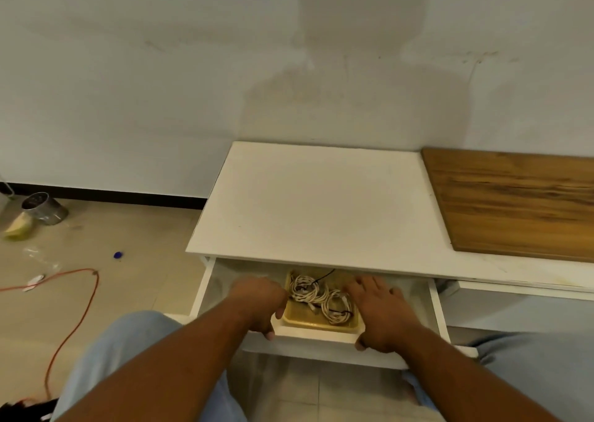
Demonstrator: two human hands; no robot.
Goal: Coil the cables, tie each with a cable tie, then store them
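Several coiled white cables, seemingly tied, lie in a yellow tray inside the open drawer, with the left hand fingers curled on its rim and the right hand fingers spread flat, so storing looks nearly done.

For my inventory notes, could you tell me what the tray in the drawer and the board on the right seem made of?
The tray looks like glossy yellow plastic, given its sheen and rounded rim. The board seems wood or laminate: matte brown grain streaks.
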